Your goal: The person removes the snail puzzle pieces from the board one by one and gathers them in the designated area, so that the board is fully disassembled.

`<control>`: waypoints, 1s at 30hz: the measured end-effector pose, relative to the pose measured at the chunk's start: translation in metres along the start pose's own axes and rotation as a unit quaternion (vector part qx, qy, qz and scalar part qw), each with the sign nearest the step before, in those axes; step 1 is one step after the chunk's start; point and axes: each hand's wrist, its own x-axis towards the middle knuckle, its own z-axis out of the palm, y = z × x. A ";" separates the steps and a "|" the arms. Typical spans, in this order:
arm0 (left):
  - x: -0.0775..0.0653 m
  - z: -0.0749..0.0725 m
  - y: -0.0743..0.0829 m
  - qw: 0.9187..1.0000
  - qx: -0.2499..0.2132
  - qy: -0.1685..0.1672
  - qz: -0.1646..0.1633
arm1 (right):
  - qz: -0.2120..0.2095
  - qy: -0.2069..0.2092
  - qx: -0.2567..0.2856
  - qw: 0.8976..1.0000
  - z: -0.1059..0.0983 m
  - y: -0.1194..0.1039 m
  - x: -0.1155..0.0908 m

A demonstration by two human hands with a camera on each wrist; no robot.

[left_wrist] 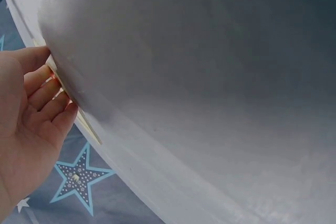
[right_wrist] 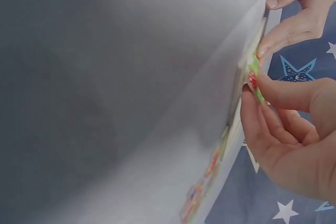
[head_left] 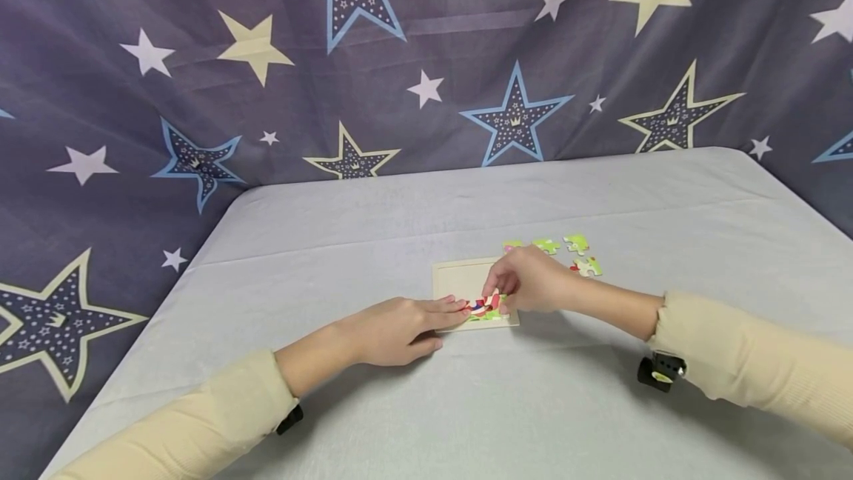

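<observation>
A light wooden puzzle tray lies on the table, with red, white, blue and green puzzle pieces along its near side. My left hand rests at the tray's left edge, its fairly straight fingers touching the frame and the pieces' left end. In the left wrist view these fingers lie along the tray's edge. Over the tray's right part, my right hand pinches a green puzzle piece with a red patch between thumb and fingers. How far this piece is seated is hidden by the fingers.
Behind and right of the tray lie several loose pieces, among them a green one and a green-and-red one. A pale cloth covers the table. A dark star-patterned curtain hangs behind it.
</observation>
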 end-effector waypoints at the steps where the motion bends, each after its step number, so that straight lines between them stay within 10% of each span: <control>1: 0.000 0.000 0.000 1.000 -0.002 -0.002 -0.002 | -0.001 0.003 0.007 1.000 0.001 0.001 0.000; 30: -0.001 -0.002 0.002 1.000 -0.014 -0.009 -0.015 | 0.099 0.007 0.131 0.986 -0.010 0.020 -0.021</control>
